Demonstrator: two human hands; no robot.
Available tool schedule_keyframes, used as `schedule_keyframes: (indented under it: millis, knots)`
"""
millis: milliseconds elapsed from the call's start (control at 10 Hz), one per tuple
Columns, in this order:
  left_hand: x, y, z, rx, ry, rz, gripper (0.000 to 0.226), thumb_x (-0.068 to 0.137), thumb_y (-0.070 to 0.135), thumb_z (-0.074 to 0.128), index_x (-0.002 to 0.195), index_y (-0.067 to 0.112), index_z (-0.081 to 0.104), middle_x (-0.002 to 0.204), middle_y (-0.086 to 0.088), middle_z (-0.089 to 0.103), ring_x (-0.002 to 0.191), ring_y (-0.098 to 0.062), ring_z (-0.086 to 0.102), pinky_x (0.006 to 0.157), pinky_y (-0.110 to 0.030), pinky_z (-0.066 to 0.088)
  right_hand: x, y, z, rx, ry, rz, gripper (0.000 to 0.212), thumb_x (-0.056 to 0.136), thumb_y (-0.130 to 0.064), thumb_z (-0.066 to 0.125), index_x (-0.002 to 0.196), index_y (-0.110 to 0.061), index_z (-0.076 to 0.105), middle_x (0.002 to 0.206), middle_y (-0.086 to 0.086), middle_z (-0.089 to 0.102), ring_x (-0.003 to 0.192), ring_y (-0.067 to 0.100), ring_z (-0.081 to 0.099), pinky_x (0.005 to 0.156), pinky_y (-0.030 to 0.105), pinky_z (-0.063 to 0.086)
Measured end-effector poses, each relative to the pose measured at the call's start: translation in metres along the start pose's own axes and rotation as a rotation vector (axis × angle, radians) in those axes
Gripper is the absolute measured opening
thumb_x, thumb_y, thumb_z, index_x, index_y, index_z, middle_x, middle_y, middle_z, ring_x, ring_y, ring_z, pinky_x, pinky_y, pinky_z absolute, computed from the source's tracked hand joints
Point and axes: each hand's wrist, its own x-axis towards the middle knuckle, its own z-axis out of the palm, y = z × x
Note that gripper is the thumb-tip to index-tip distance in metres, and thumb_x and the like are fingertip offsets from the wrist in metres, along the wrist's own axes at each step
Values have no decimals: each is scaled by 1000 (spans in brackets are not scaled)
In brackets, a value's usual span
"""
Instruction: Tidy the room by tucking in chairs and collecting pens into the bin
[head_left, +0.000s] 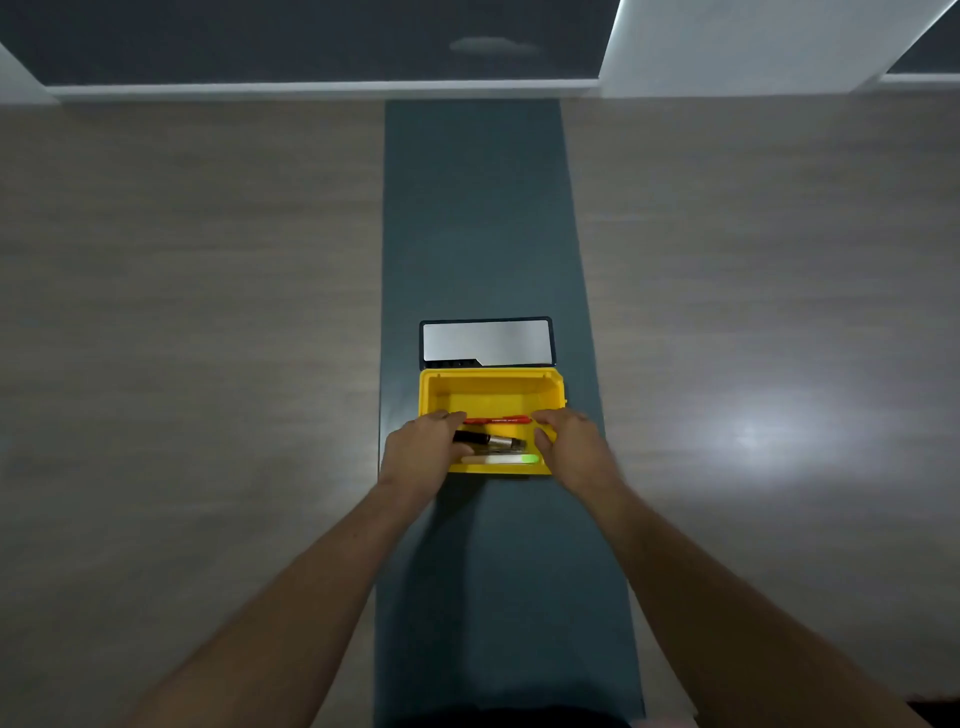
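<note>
hands: left hand (423, 447) and right hand (569, 444) curled, gripping yellow bin (493, 389) sides.

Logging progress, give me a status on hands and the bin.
Left hand and right hand both grip the yellow bin sides. Red pen, black marker, green-capped highlighter inside. Silver panel right behind bin.

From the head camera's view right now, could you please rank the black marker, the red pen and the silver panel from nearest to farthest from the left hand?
From the left hand:
1. Black marker: in the yellow bin, its end at the fingers.
2. Red pen: in the bin, just beyond the marker.
3. Silver panel: on the table behind the bin.
</note>
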Motion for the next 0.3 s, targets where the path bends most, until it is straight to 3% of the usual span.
schedule_keyframes:
  millis: [200,300]
  knots:
    - [-50,-9,-14,-97,99,14,46,105,54,59,142,26,62,127,-4,71,111,-30,71,86,-42,59,-37,-10,-10,32,110,-19,31,101,-25,65,131,-18,72,122,11,73,117,31,63,93,41,55]
    - [-77,-19,-11,-154,136,-21,51,103,56,61,144,26,64,138,-4,71,118,-30,70,93,-45,61,-58,-18,-8,31,165,-42,32,103,-28,64,133,-19,70,125,9,70,121,27,58,96,40,52]
